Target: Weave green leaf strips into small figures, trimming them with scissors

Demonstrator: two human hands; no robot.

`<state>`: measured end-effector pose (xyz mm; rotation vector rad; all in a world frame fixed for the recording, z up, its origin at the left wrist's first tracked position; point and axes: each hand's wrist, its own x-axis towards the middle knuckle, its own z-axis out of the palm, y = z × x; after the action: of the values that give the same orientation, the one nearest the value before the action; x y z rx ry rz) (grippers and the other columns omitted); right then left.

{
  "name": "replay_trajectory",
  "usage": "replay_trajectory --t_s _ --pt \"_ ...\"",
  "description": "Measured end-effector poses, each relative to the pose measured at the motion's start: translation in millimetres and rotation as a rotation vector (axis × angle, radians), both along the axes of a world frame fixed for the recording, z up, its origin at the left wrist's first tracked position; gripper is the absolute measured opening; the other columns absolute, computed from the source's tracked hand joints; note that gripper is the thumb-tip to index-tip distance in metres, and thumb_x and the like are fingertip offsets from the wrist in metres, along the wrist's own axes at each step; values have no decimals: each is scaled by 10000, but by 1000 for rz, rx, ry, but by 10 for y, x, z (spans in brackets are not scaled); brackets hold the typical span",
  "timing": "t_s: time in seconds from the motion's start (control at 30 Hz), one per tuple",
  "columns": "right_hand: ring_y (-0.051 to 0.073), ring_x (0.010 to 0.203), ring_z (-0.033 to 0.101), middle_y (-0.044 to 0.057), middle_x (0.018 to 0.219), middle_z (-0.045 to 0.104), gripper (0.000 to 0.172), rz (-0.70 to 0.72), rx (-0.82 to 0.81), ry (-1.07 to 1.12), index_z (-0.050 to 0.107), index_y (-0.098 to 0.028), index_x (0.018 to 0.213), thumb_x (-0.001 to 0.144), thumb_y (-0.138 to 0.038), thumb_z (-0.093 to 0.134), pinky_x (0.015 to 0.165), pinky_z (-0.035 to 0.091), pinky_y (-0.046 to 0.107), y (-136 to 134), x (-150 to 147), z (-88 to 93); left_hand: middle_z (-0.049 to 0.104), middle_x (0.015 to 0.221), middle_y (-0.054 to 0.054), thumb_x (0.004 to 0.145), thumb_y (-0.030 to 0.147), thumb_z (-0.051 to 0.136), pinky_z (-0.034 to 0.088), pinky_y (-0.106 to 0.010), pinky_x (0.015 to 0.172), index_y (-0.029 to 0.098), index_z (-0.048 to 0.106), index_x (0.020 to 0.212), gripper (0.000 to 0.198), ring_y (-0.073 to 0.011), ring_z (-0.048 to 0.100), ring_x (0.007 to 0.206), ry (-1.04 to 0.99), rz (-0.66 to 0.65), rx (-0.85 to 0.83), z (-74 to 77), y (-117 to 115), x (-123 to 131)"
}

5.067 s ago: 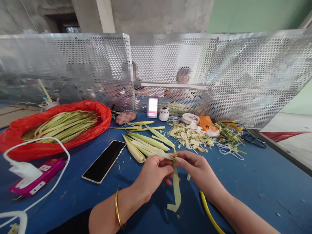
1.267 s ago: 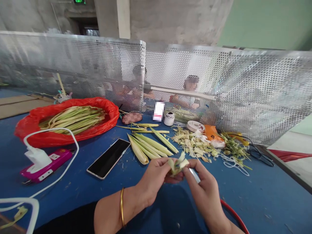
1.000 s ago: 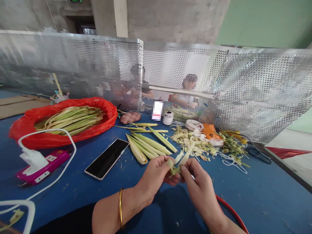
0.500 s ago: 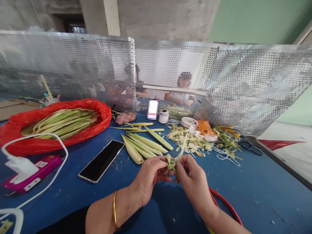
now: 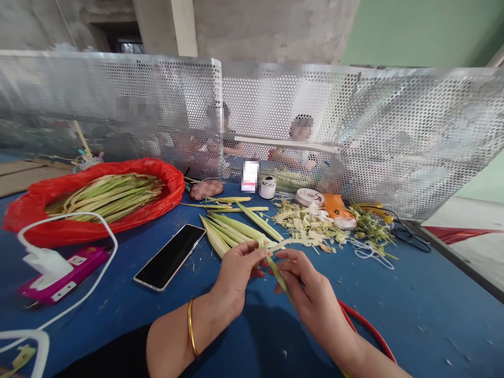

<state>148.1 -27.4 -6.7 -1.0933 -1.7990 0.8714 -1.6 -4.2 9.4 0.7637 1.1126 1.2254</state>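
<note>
Thumb and fingertips of my left hand (image 5: 235,273) pinch a folded pale-green corn husk strip (image 5: 277,272) over the blue table. One end of the strip points off to the right, and another runs down toward my right palm. Curled fingers of my right hand (image 5: 311,289) close on that lower part, partly hiding it. Just beyond my left hand lies a fan of green husk leaves (image 5: 240,227). Behind it are a few narrower husk strips (image 5: 248,209).
Left stand a red plastic bag (image 5: 169,202) of long leaves, a purple power strip (image 5: 84,265) with a white cable, and a phone (image 5: 170,257). Husk scraps (image 5: 303,223), a tape roll (image 5: 310,197) and white string (image 5: 372,252) lie right. A perforated metal screen (image 5: 271,105) closes the back.
The looped husk strip between my hands now lies straighter, its upright end lowered to the right. My right hand has shifted its hold to the lower length. The view has turned slightly left.
</note>
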Motion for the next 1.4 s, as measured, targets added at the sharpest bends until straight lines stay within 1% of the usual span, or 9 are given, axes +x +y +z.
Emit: replay_trajectory --t_s 0.17,0.3,0.4,0.53,0.63,0.77,0.87,1.13,1.4 --pt "141 758 685 28 1004 696 434 59 172 -101 353 -278 1371 957 -155 389 697 541 246 -4 29 -13 625 671 2 636 269 745 401 -177 476 132 704 791 211 -84 534 557 0 10 7 -13 5 9" --pt "171 806 664 43 921 689 260 -25 491 -293 614 -256 1104 936 -127 464 691 509 263 23 53 38 640 700 -16 602 242 751 411 -192 465 126 696 779 218 -102 536 575 39 -23 26 -10 -18 33" --pt "195 778 639 65 879 679 200 -120 738 -444 669 -223 928 924 -131 492 688 475 308 23 55 100 639 709 -17 608 240 745 402 -185 462 131 696 763 196 -103 528 592 67 -84 45 -12 -55 54" --pt "244 999 626 80 1042 691 202 -144 869 -535 643 -198 954 888 -73 498 936 398 411 5 41 123 591 651 8 653 224 706 374 -168 458 142 706 727 110 -95 516 595 100 -148 95 -31 -83 61" --pt "231 1038 619 85 1068 682 187 -124 730 -457 595 -188 944 897 -75 453 993 355 421 9 53 115 606 663 -1 662 236 703 372 -181 456 135 731 788 164 -99 527 581 117 -187 82 -27 -84 53" --pt "215 914 620 69 958 669 143 -143 266 -228 574 -206 840 914 -210 451 777 456 326 62 102 135 613 637 -21 673 251 694 339 -191 437 114 749 810 201 -114 545 574 148 -251 65 12 -89 36" --pt "190 765 586 30 791 647 188 -99 -54 -85 567 -200 766 893 -305 477 665 441 283 117 133 149 593 601 -12 688 269 690 335 -192 438 120 756 823 212 -115 537 573 157 -293 94 26 -98 29" --pt "134 614 435 -31 622 478 258 -134 -178 -31 488 -201 669 832 -390 551 576 369 262 183 130 126 529 540 34 680 257 705 335 -191 445 122 727 845 215 -91 450 522 240 -280 141 0 -95 65" --pt "130 674 505 8 778 584 248 175 -451 46 589 -170 869 855 -414 548 615 410 253 230 340 411 633 717 -11 691 253 695 400 -170 507 147 729 794 151 -97 561 648 -29 -285 34 27 -53 -4"
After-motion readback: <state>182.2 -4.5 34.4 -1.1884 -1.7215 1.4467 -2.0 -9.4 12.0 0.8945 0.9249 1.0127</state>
